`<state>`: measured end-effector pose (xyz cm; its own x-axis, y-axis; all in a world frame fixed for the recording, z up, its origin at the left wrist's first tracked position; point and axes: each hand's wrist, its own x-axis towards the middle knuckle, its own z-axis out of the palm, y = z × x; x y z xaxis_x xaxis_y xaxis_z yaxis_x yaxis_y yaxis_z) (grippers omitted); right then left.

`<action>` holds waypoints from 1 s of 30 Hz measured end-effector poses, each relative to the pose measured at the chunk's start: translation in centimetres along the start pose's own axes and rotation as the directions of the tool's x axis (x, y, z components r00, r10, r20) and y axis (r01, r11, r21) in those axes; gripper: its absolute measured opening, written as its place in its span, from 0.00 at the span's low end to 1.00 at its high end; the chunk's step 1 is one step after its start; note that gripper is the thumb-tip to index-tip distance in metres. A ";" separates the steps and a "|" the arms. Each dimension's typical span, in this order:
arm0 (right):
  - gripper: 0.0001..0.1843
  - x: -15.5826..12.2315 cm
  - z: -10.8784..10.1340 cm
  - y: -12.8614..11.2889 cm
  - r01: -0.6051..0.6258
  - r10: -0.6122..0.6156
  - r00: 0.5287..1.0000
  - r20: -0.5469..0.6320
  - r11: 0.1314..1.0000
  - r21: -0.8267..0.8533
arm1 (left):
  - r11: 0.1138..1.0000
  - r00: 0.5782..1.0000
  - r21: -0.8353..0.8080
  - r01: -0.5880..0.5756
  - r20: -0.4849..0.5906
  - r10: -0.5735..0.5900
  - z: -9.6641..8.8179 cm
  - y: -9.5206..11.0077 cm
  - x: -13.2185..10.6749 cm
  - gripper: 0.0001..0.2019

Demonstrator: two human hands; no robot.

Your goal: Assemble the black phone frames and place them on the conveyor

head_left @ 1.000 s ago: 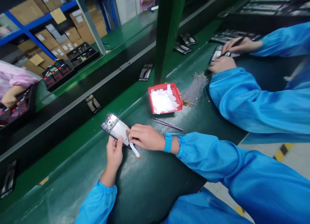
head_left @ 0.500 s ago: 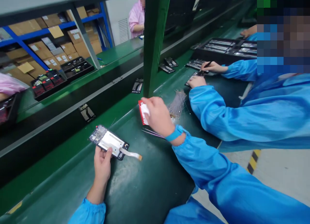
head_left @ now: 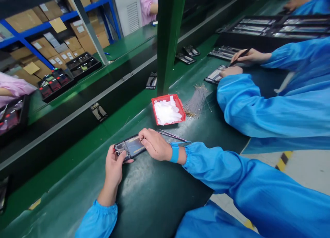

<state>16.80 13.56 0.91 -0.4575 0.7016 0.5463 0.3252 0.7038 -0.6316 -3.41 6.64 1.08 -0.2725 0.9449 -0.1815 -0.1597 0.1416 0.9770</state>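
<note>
In my left hand is an opened phone, gripped by its left end, thumb on top. Its circuit board and a smooth grey bay face up. My right hand is over the phone's other end, thumb and fingers pinched together. A tiny gold-brown tip shows at these fingertips, too small to name. That hand hides the phone's right end; the white ribbon cable does not show now. Tweezers lie just behind my right wrist. A red tray holding white paper-like pieces stands beyond my right hand.
Thin grey cables with gold ends lie in a bundle right of the tray. A green post rises behind it. Another phone lies at the back ledge. On the right, a co-worker's hands work on a phone near a black tray.
My right hand has moved from the red tray down to the phone and pinches over it. My left hand has shifted slightly right and turned the phone. The tray is now uncovered.
</note>
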 end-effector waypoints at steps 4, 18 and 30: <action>0.11 -0.2 0.8 -0.1 0.048 -0.048 0.999 0.014 0.999 -0.016 | 1.000 0.994 0.024 -0.008 0.105 0.006 0.6 -0.1 -0.7 0.32; 0.10 -0.3 0.2 -0.9 0.294 -0.270 0.952 0.142 0.935 -0.198 | 0.990 0.995 0.124 -0.071 0.076 0.062 0.7 -0.2 -1.3 0.32; 0.11 -0.6 0.7 -1.1 0.278 -0.254 0.959 0.130 0.931 -0.236 | 0.986 0.996 0.145 -0.077 0.060 0.069 1.3 -0.5 -1.7 0.24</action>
<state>16.17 12.24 0.91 -0.6284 0.4795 0.6125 0.3705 0.8768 -0.3063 -1.63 5.33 1.05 -0.2252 0.9684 -0.1070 0.0014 0.1102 0.9939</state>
